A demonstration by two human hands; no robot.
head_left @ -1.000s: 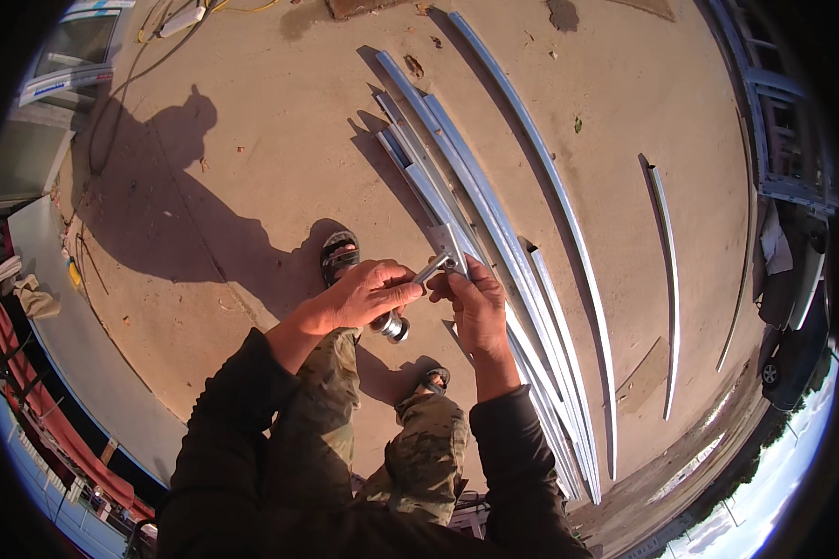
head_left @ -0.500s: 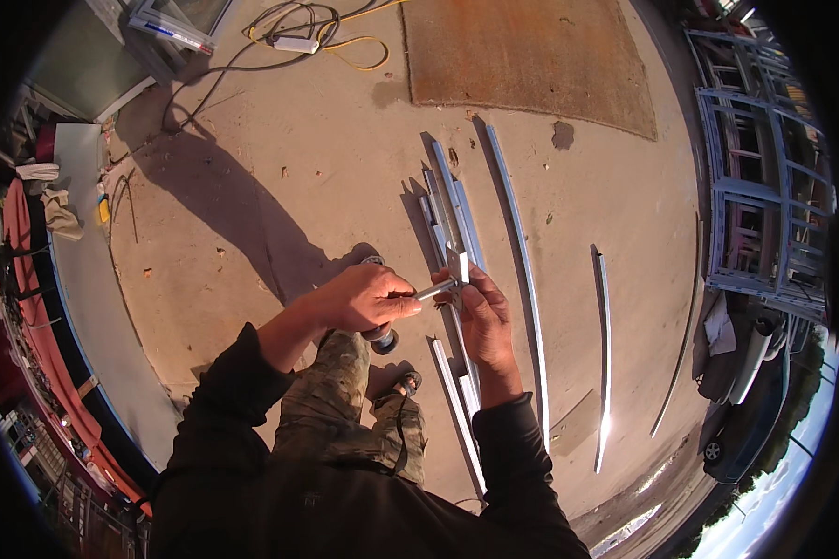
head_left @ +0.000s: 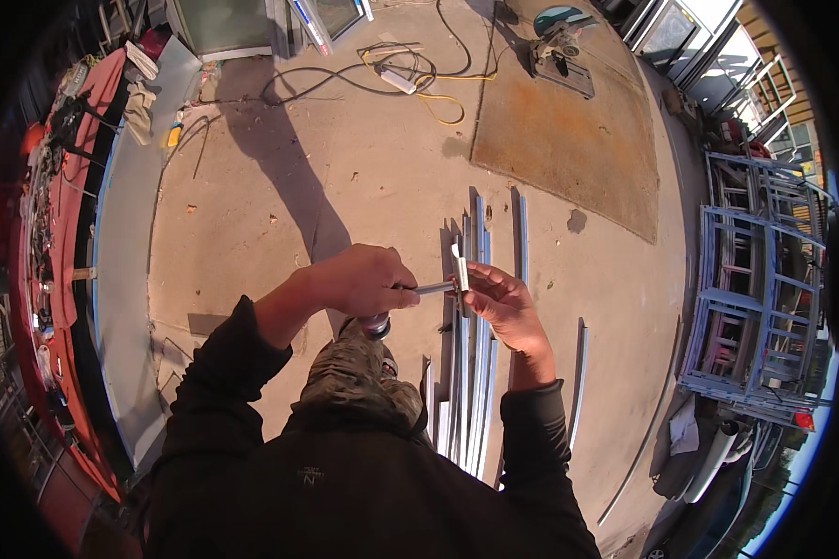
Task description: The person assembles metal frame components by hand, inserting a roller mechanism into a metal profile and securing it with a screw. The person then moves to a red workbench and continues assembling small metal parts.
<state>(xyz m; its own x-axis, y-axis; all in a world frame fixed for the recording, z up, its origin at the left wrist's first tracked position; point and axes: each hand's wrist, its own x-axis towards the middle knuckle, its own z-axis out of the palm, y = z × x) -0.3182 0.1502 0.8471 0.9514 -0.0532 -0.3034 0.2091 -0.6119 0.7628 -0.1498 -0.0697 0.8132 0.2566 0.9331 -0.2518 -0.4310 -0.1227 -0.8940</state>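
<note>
My left hand (head_left: 368, 281) is closed round a slim grey metal tool (head_left: 434, 288), possibly a file. Its handle end is hidden in the fist. The tool's far end meets a short silver-white metal profile piece (head_left: 461, 268), held upright in front of me. My right hand (head_left: 505, 306) pinches that piece from the right between thumb and fingers. Both hands are raised over the ground at about waist height. Below them lie several long metal profiles (head_left: 481, 373), side by side, partly covered by the right arm and the piece.
A rusty brown mat (head_left: 569, 140) lies ahead with a chop-saw-like machine (head_left: 562, 61) on it. Black and yellow cables with a white power strip (head_left: 398, 81) cross the concrete. Stacked metal frames (head_left: 755, 279) stand right; a long grey panel (head_left: 140, 270) borders the left.
My view has turned, bringing the saw-like machine into sight and shifting the profiles on the ground. Both hands keep their holds, and the short piece is now turned slightly.
</note>
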